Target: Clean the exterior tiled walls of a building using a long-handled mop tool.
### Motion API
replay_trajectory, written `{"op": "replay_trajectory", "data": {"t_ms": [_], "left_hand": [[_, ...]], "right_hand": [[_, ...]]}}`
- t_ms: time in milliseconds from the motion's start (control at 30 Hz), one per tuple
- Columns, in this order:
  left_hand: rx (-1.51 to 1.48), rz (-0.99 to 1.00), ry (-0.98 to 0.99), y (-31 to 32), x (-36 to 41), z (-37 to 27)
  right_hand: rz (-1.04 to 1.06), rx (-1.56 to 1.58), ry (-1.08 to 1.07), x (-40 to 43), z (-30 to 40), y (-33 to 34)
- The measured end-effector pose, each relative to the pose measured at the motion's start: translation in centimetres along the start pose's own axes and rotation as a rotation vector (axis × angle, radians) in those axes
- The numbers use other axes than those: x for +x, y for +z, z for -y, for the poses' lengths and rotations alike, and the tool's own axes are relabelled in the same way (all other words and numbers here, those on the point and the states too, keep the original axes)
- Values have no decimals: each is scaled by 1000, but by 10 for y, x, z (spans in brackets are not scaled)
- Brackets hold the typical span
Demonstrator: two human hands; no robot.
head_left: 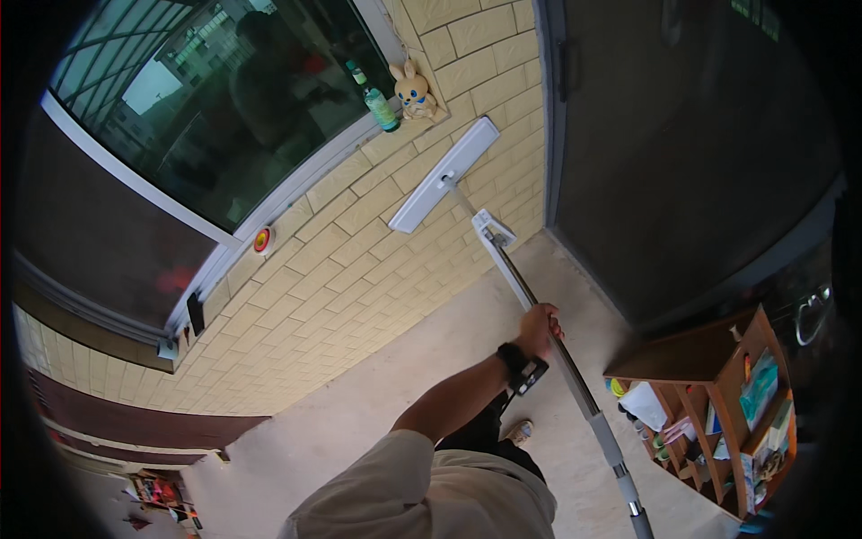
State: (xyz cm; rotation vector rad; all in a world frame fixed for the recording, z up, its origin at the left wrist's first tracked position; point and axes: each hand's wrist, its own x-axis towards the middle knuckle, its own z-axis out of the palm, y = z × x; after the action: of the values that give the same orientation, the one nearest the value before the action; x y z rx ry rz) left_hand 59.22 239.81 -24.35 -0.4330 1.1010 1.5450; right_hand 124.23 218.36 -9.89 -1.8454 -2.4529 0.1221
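Note:
My left hand, with a black device strapped at its wrist, is closed around the metal pole of a flat mop. The mop's long white head is raised off the floor, in front of the tiled wall. Whether it touches the wall I cannot tell. Between head and hand, a white plastic bracket sits on the pole. Grey sleeves cover its lower part, which runs out of the picture at the bottom. My right hand is out of view.
On the window sill stand a green glass bottle, a rabbit figurine and a tape roll. A dark door is at right. A wooden shelf unit full of items stands beside the pole. Concrete floor lies below.

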Motion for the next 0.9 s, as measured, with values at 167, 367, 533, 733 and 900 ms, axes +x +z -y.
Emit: {"op": "replay_trajectory", "data": {"t_ms": [167,367,533,733,900], "left_hand": [[132,160,55,7,69,-1],[132,121,74,23,21,-7],[82,113,79,52,-24,-22],[117,108,92,73,6,-25],[189,102,46,93,70,-25]], "right_hand": [[99,5,164,-26,53,6],[7,125,196,-32,40,4],[-72,119,106,-18,22,-15],[48,109,167,5,46,-41],[160,86,259,24,74,-43]]}}
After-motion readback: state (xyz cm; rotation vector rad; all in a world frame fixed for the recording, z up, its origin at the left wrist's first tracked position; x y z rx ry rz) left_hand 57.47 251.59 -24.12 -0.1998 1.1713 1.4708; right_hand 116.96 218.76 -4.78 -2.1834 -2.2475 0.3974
